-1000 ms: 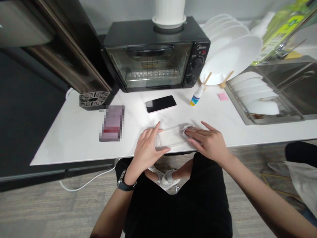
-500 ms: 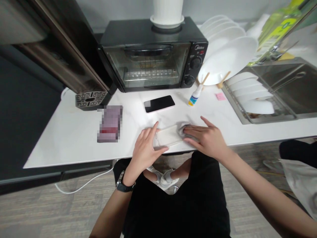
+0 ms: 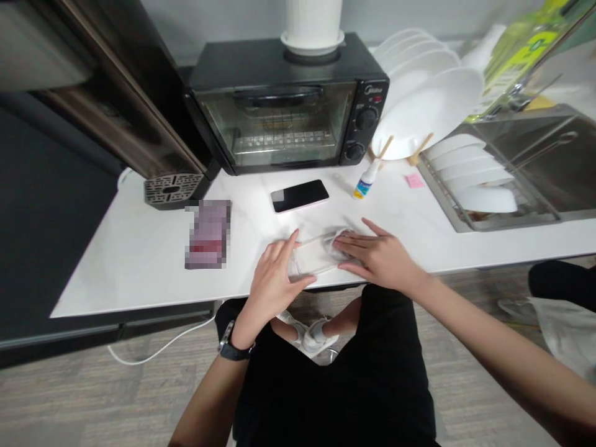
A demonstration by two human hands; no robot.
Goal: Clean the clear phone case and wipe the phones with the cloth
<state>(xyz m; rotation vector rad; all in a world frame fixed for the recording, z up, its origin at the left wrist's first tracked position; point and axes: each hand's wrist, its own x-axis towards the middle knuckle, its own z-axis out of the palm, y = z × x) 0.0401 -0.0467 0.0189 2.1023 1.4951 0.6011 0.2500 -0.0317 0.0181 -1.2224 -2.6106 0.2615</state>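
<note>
A clear, pale phone case lies flat near the front edge of the white counter. My left hand holds its left end between thumb and fingers. A crumpled grey cloth is pressed onto the right part of the case by the fingers of my right hand, whose thumb and forefinger are spread. Behind the case lies a phone with a dark screen. To its right a small white spray bottle with a blue and yellow label stands upright.
A black toaster oven stands behind, beside racked white plates. At right is a sink with a dish basket. A pink note and a blurred-out purple object lie on the counter.
My right hand has moved a little to the left along the case with the cloth. My left hand has stayed in place.
</note>
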